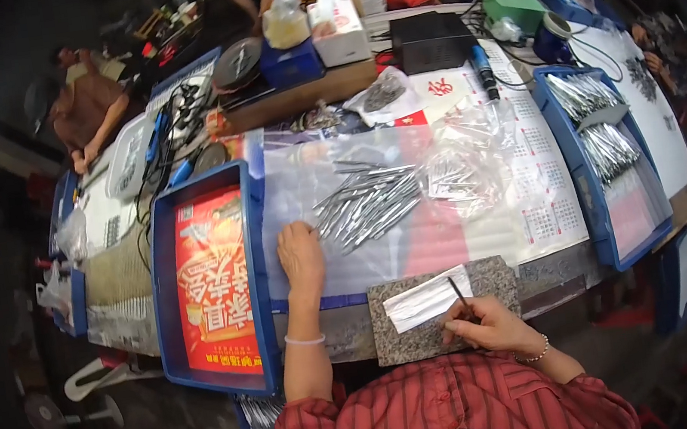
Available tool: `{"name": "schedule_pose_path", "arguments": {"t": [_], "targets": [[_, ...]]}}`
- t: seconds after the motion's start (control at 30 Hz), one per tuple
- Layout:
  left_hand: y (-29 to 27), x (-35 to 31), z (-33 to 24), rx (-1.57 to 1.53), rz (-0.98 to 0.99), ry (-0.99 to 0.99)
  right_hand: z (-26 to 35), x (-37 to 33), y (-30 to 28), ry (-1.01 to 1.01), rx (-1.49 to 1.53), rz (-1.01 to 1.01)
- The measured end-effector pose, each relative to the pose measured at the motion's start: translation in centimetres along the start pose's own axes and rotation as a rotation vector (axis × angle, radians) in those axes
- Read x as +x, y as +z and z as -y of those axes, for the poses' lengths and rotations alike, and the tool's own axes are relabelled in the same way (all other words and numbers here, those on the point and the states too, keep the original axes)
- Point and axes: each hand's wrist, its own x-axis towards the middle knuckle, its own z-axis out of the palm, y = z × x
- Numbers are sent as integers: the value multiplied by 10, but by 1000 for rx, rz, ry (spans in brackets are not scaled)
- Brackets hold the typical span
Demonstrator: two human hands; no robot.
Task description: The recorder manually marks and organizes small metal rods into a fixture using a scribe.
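I see a long table (pixel 541 262) running across the view, covered with plastic sheeting and calendar sheets. At nine o'clock from the centre sits a blue tray (pixel 162 273) lined with a red printed sheet (pixel 215 283). At three o'clock a second blue tray (pixel 575 184) holds rows of thin metal pieces. Toward twelve o'clock I make out a black box (pixel 431 40) and a white tissue box (pixel 339 31). Another person (pixel 78 106) sits at the far end, around ten o'clock.

Near the table edge at six o'clock lies a speckled stone slab (pixel 429 333), and on it a strip of silvery foil (pixel 426 297). My right hand (pixel 490 327) rests at the slab's four o'clock corner, fingers pinched around a thin dark stick (pixel 459 293) whose tip touches the foil's right end. A bead bracelet circles that wrist.

My left hand (pixel 301 255) lies flat on the plastic, fingers together, its fingertips just reaching the left edge of a pile of metal rods (pixel 368 202) at the centre. A crumpled clear bag (pixel 463 168) lies at two o'clock from the pile.
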Motion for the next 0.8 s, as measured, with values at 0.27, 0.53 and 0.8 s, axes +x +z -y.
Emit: {"name": "schedule_pose_path", "arguments": {"t": [0.27,0.53,0.8], "targets": [[-37,-49,1,-47,-66,-23,-11,28,-5,-217,-138,103],[-81,-113,-118,-1163,306,-328,10,42,9,-127,162,-56],[-58,-120,-132,-1258,419,-221,16,26,-2,-248,130,-171]]}}
